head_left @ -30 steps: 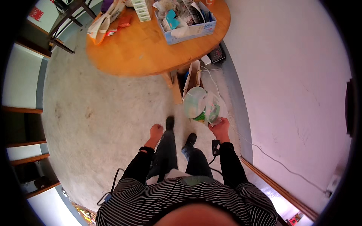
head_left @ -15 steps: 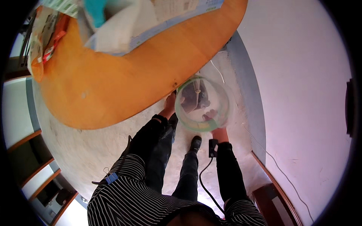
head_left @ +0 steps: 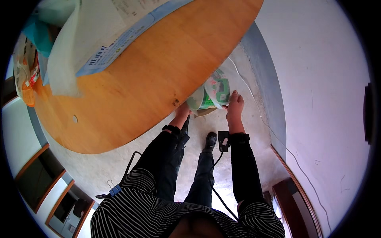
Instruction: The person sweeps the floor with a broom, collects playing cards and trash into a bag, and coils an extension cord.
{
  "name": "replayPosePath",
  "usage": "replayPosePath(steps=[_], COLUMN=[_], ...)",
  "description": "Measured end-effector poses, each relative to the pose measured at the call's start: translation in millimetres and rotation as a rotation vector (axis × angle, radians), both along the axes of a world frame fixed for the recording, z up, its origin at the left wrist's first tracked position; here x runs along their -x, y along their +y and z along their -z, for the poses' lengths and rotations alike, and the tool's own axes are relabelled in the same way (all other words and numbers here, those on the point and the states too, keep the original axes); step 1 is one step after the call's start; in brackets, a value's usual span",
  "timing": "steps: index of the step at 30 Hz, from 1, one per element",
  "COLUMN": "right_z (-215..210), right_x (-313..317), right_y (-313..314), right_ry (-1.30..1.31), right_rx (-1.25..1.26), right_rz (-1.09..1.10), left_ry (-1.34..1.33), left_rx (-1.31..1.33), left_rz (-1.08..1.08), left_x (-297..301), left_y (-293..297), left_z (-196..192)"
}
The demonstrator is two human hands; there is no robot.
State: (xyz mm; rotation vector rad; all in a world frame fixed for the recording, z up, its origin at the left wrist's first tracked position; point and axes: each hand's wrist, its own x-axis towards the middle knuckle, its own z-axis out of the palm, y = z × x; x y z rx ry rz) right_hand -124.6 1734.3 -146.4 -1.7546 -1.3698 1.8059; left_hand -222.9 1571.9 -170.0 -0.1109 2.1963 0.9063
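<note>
Beside the table edge, low over the floor, is a clear plastic tub (head_left: pixel 195 100) with a green label. Against its right side leans a rounded green and white printed piece (head_left: pixel 217 88); whether it is part of the same tub I cannot tell. My right hand (head_left: pixel 235 108) is closed at the right side of this printed piece, thumb toward it and fingers bent. At the tub's left, my left hand (head_left: pixel 181 114) reaches in by the table edge, its fingers mostly hidden. A brown cardboard-like flap (head_left: pixel 206 113) shows under the tub.
The round-edged wooden table (head_left: pixel 131 103) fills the upper left, carrying a large white and blue package (head_left: pixel 107 43) and plastic bags (head_left: pixel 24 75). A white cable (head_left: pixel 260 115) runs along the floor by the right wall. A black device (head_left: pixel 223 141) hangs by my right wrist.
The clear tub, earlier seen round from above, has tipped, and its green printed side now shows. My right hand has moved from behind the clear plastic to the right side, further up.
</note>
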Motion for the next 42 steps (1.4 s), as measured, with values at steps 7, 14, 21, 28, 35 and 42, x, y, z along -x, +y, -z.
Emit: replayPosePath(steps=[7, 14, 21, 28, 35, 42], right_z=[5, 28, 39, 8, 28, 43], right_x=[24, 40, 38, -35, -22, -21], right_y=[-32, -44, -35, -56, -52, -62], right_ry=[-0.405, -0.543, -0.495, -0.617, -0.604, -0.626], right_rx=[-0.803, -0.915, -0.906, -0.552, -0.753, -0.768], right_rz=[-0.537, -0.851, -1.055, -1.167, -1.105, -1.337], left_ry=[0.126, 0.111, -0.198, -0.232, 0.289, 0.25], left_rx=[-0.042, 0.139, 0.045, 0.074, 0.317, 0.326], left_rz=[-0.06, 0.064, -0.314, -0.016, 0.595, 0.596], left_x=[-23, -38, -24, 12, -9, -20], left_y=[-50, -46, -32, -61, -74, -76], left_z=[64, 67, 58, 49, 47, 21])
